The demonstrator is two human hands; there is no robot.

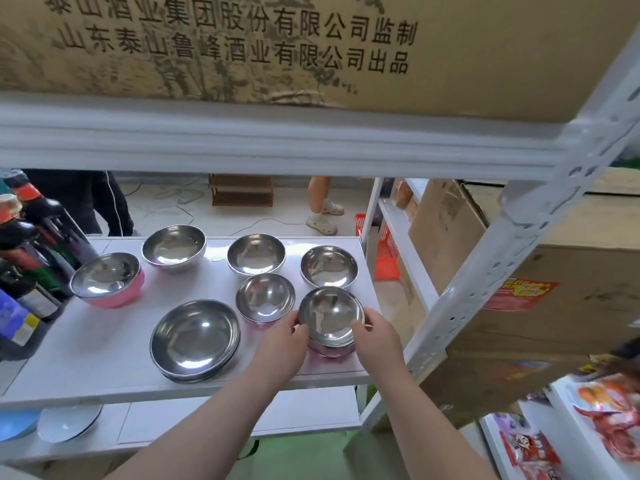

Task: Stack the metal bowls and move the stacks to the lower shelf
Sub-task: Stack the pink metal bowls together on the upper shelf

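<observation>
- Head view, centre right of the frame: both bare hands grasp a small shiny metal bowl with a pink underside (330, 317) near the front right corner of a white shelf board (104, 355). The left hand (282, 344) curls its fingers on the bowl's left rim; the right hand (375, 336) pinches the right rim.
- Just beside it, to the upper left, sits a second small metal bowl (265, 297); a wide shallow metal bowl (195, 339) sits at lower centre, apparently on top of others.
- Along the back of the shelf stand three more steel bowls (174, 247) (256, 253) (329, 266), with a pink-sided metal bowl (106, 279) to the left.
- Left edge: dark sauce bottles with orange caps (31, 237).
- Top: a large printed cardboard box (311, 46) rests on the upper shelf.
- Lower left: the lower shelf (242, 410) holds pale blue plates (67, 422).
</observation>
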